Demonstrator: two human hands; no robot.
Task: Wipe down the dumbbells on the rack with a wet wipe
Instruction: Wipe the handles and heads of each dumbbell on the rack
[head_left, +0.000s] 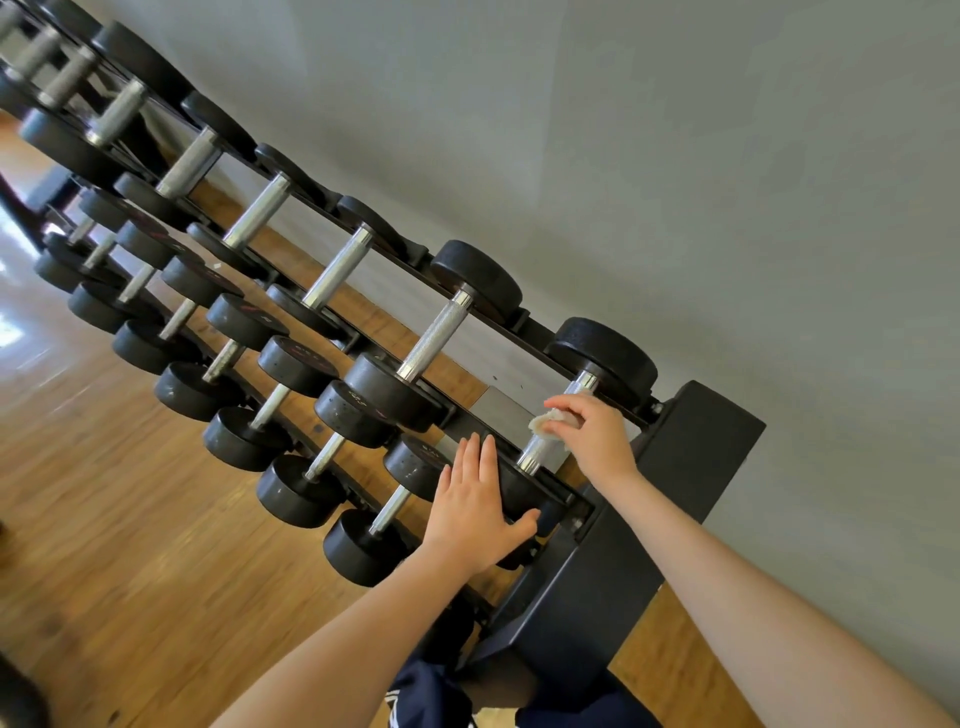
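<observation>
A black rack (691, 447) holds rows of black dumbbells with chrome handles. The nearest dumbbell on the top tier (602, 358) lies at the rack's right end. My right hand (592, 431) pinches a crumpled white wet wipe (550, 418) against this dumbbell's chrome handle (535, 452). My left hand (475, 506) rests flat, fingers straight, on the dumbbell's near black head (519, 491), thumb along its lower edge. The adjoining top-tier dumbbell (436, 338) sits to the left, untouched.
Two lower tiers of smaller dumbbells (291, 395) run to the left above a wooden floor (104, 519). A grey wall (675, 156) stands behind the rack. The rack's black end support (587, 597) is close to my knees, which wear dark shorts (431, 696).
</observation>
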